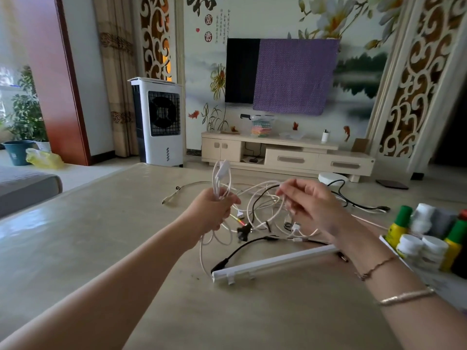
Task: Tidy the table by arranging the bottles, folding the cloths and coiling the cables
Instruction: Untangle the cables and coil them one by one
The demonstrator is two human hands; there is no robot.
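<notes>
Two bare forearms enter from the lower corners of the frame; the right wrist carries two bracelets [404, 296]. The left hand [212, 208], at centre frame, is closed round a bundle of white cable [222, 178], whose loops stand up above the fist and hang below it to the surface [75, 236]. The right hand [310, 203], right of centre and level with the left, has its fingers loosely curled and pinches a strand of the same white cable, which runs between the two hands.

Beneath and behind the hands, a tangle of white and black cables [262, 210] lies loose on the surface. A white bar [273, 261] lies slantwise in front of the tangle, with a black lead [240, 248] at its left end. At the right edge of the frame, bottles [414, 246] with green and white caps stand grouped in a white tray [389, 246].

In the upper frame, beyond the surface, stand a white cooler [159, 122] and a television [242, 72] half covered by a purple cloth [293, 74].
</notes>
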